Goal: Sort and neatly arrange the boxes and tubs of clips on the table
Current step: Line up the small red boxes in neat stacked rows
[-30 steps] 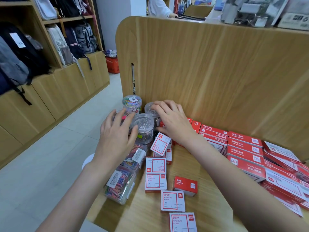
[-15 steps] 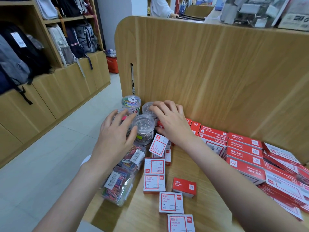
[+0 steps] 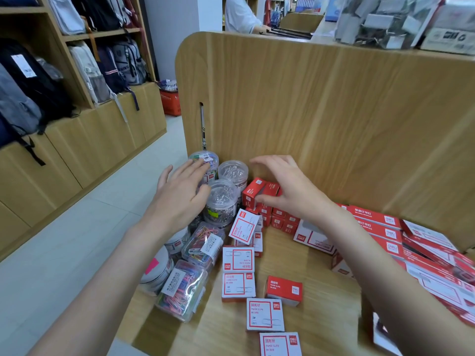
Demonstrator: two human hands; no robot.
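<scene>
Three round clear tubs stand in the back left corner: one with coloured clips (image 3: pixel 208 157) and two with silver clips (image 3: pixel 233 171) (image 3: pixel 223 197). My left hand (image 3: pixel 180 194) hovers over them, fingers straight, holding nothing. My right hand (image 3: pixel 290 191) is spread above a stack of small red boxes (image 3: pixel 253 192), its thumb beside the top one, holding nothing. Rectangular tubs of coloured clips (image 3: pixel 203 245) (image 3: pixel 183 291) lie toward the table's left edge. White-and-red clip boxes (image 3: pixel 238 258) (image 3: pixel 265 314) run in a loose column down the middle.
Long red staple boxes (image 3: pixel 376 217) are stacked along the right. A tall wooden partition (image 3: pixel 321 111) closes the back of the table. A lone red box (image 3: pixel 284 290) and a tilted white box (image 3: pixel 243 228) sit mid-table. White round tub (image 3: pixel 157 274) overhangs the left edge.
Both hands have let go of the round tubs. The left hand has opened and lifted. The right hand has moved right, over the small red boxes.
</scene>
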